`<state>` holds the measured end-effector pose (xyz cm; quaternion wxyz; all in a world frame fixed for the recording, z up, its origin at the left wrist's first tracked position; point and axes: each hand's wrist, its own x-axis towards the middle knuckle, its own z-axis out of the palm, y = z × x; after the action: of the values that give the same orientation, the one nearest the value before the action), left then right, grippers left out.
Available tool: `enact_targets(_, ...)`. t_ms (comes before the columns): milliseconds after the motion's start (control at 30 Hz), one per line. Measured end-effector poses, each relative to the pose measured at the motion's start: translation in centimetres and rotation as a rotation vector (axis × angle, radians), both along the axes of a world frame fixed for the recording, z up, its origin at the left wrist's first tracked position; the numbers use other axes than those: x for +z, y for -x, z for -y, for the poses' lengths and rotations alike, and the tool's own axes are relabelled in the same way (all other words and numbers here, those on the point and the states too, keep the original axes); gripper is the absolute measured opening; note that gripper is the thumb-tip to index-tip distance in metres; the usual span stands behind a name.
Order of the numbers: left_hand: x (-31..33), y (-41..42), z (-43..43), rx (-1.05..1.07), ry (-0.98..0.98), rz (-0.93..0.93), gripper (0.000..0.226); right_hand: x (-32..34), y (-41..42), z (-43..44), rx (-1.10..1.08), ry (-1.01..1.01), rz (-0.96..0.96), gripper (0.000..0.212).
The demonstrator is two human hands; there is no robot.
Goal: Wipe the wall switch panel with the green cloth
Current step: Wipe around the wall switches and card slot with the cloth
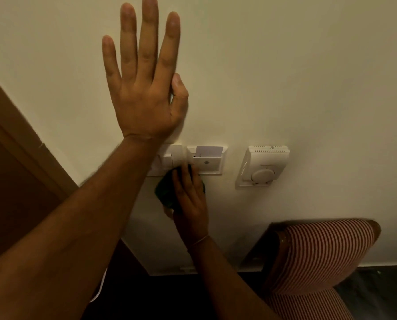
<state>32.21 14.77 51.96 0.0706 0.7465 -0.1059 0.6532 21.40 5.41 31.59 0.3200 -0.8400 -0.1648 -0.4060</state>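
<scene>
Wiping looks to be under way rather than finished. The right hand point(190, 204) presses the green cloth point(167, 192) flat against the wall point(308, 77), its fingers point(181, 179) lying close together over the wad, and the cloth's top edge meets the lower edge of the wall switch panel point(169, 155), about where it joins the key-card holder point(207, 159). Most of the cloth sits on bare wall below the plates, so I judge the panel's face largely unwiped from here; whether any of it is already clean cannot be told in this dim light.

The left hand point(144, 88) is flat on the wall above the panel, fingers spread and holding nothing. Its forearm crosses the panel's left part and hides it.

Room to move is fair. The door frame point(19, 135) lies close on the left, the thermostat point(263, 166) stands just right of the card holder, and the striped chair point(319, 255) is well below.
</scene>
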Motion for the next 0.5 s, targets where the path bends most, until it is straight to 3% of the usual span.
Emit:
enact_targets(167,0.2,0.0,0.0,0.012,0.002,0.001,0.059,0.2,0.7,5.2,-0.157,-0.120,0.038,0.084)
enact_targets(300,0.1,-0.2,0.0,0.015,0.000,-0.008,0.059,0.5,0.4,4.4,-0.170,-0.200,0.037,0.088)
enact_targets(500,0.0,-0.5,-0.2,0.022,-0.007,0.018,0.061,0.7,-0.5,0.5,-0.030,-0.016,0.069,0.086)
